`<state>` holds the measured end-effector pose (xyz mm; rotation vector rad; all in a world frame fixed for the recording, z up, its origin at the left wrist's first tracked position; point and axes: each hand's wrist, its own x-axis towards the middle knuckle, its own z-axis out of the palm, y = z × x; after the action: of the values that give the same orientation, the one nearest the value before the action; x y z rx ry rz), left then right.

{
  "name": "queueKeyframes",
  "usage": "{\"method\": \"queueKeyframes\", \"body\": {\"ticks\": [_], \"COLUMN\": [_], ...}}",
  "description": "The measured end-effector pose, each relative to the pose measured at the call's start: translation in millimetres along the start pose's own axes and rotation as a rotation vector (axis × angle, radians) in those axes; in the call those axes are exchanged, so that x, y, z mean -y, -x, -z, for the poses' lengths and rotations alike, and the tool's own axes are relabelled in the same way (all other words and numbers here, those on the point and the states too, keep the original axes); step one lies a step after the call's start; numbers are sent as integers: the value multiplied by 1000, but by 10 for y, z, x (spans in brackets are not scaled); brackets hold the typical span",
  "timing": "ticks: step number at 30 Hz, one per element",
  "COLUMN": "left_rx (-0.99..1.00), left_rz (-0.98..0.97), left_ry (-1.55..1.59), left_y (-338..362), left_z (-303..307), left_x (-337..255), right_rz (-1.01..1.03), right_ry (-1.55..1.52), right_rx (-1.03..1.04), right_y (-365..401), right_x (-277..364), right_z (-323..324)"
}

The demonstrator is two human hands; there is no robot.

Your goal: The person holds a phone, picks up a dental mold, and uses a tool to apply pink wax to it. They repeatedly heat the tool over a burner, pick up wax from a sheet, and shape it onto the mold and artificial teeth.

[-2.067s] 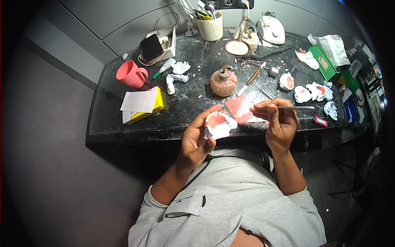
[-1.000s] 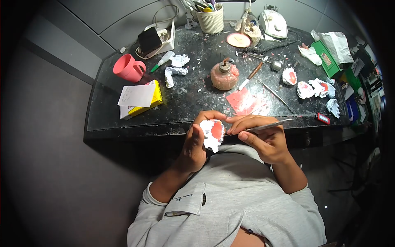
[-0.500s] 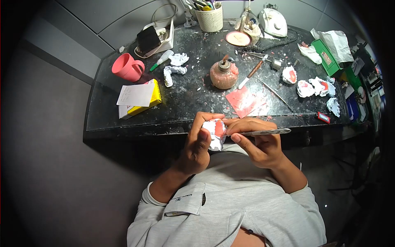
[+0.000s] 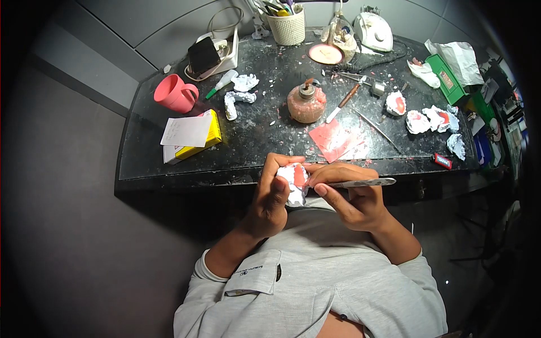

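My left hand [image 4: 269,200] grips a white plaster dental cast [image 4: 295,181] with pink wax on it, held just off the near edge of the dark worktop [image 4: 265,129]. My right hand [image 4: 354,198] pinches a thin metal wax tool [image 4: 360,182]. The tool's tip rests against the cast's pink wax and its handle points right. Both hands meet close to my chest, and fingers hide much of the cast.
On the worktop stand a pink spirit lamp [image 4: 306,103], pink wax sheet [image 4: 334,139], pink mug [image 4: 176,93], yellow box with paper [image 4: 190,134], white basket of tools [image 4: 286,26], several more casts [image 4: 431,120], a green box [image 4: 445,79] and a red lighter [image 4: 442,161].
Both hands dropped from above the worktop edge toward my chest. The cast was turned on its side, and the tool's tip came onto its wax. In the last half second little moved.
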<state>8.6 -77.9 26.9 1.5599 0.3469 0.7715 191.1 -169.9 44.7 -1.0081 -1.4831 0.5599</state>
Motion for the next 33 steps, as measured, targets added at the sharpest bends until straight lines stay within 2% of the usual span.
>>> {"method": "queueKeyframes", "body": {"ticks": [22, 33], "left_rx": [-4, 8], "left_rz": [26, 54], "left_ry": [-10, 25], "left_y": [-6, -32], "left_z": [0, -16], "left_x": [19, -38], "right_rz": [-16, -95], "right_ry": [-32, -73], "right_rx": [-5, 13], "right_y": [20, 28], "right_x": [-25, -12], "right_z": [57, 84]}}
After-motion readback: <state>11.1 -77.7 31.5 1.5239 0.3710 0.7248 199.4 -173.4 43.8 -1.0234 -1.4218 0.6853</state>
